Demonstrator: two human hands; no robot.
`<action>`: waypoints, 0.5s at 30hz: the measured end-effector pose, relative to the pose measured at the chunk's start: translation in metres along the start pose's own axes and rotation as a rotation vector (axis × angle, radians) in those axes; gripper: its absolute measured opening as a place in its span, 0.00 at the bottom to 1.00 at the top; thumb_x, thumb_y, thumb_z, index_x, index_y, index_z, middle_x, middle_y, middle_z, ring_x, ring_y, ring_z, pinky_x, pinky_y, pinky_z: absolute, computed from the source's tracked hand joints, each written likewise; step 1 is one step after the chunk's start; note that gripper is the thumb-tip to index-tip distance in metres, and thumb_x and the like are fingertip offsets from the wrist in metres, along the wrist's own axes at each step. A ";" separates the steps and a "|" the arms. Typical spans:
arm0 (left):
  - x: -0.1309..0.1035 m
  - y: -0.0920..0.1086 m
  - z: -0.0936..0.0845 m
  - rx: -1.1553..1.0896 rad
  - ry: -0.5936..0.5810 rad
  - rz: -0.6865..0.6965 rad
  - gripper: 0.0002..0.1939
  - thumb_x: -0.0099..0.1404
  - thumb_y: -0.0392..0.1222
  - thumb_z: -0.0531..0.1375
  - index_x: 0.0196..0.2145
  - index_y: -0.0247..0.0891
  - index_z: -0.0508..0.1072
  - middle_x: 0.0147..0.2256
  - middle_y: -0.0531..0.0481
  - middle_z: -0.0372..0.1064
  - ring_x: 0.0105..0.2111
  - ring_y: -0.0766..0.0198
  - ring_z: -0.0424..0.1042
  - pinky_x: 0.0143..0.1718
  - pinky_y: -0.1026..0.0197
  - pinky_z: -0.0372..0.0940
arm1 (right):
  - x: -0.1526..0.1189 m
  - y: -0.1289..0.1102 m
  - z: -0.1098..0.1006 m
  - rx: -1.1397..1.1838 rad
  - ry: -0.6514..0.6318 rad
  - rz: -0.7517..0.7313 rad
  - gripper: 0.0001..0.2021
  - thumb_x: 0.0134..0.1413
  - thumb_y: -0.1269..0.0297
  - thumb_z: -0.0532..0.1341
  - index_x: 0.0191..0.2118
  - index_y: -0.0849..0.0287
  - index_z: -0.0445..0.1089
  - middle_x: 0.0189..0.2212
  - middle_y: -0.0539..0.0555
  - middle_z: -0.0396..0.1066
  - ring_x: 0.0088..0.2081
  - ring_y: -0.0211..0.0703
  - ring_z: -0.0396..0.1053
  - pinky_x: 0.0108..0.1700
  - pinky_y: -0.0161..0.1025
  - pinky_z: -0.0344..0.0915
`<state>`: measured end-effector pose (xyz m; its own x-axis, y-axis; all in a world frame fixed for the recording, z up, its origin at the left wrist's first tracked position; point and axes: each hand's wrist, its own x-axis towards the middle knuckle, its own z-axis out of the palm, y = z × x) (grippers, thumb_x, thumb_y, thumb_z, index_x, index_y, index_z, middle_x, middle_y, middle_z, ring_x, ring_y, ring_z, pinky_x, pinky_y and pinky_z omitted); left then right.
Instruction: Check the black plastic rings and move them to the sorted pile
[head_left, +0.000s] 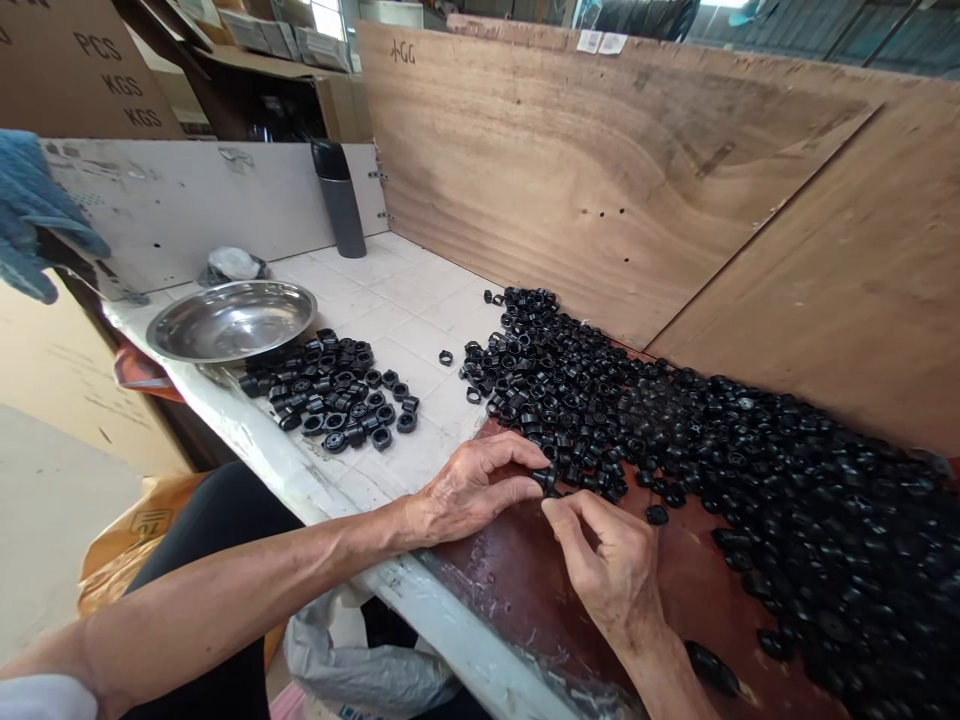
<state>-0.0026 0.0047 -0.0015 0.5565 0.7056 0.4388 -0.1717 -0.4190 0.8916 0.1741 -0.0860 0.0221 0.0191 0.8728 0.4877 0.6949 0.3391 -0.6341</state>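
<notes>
My left hand (480, 485) pinches a small black plastic part (544, 480) between thumb and fingers, above the dark red sheet (517, 580). Close to its lower right, my right hand (611, 555) has thumb and forefinger pressed together near that part; whatever lies between those fingertips is too small to make out. Beyond both hands spreads a big pile of black ring-shaped parts (750, 450), reaching to the right edge. A smaller group of black rings (349, 395) lies on the white tiles to the left.
A steel bowl (232, 320) rests at the table's left edge, with a dark flask (341, 205) behind it. Plywood boards (600, 190) wall the back. A dark oval object (711, 668) lies beside my right wrist. A blue glove (45, 210) hangs at left.
</notes>
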 end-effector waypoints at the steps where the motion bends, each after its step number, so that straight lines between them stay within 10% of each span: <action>1: 0.000 0.000 0.000 -0.003 -0.001 -0.004 0.09 0.68 0.39 0.65 0.45 0.36 0.78 0.44 0.43 0.77 0.45 0.59 0.76 0.50 0.56 0.71 | 0.000 -0.001 0.000 0.012 0.017 0.009 0.10 0.65 0.63 0.62 0.30 0.56 0.73 0.23 0.48 0.71 0.24 0.37 0.69 0.29 0.33 0.66; 15: -0.001 -0.001 -0.001 0.029 -0.025 -0.018 0.09 0.68 0.38 0.65 0.45 0.34 0.78 0.43 0.43 0.77 0.44 0.59 0.76 0.49 0.56 0.71 | -0.001 0.005 -0.002 0.041 -0.021 0.052 0.06 0.64 0.63 0.63 0.35 0.57 0.73 0.27 0.49 0.72 0.28 0.39 0.70 0.32 0.34 0.67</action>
<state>-0.0035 0.0050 -0.0022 0.5797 0.6984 0.4196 -0.1385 -0.4230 0.8955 0.1791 -0.0857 0.0197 0.0388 0.8968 0.4407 0.6631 0.3068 -0.6828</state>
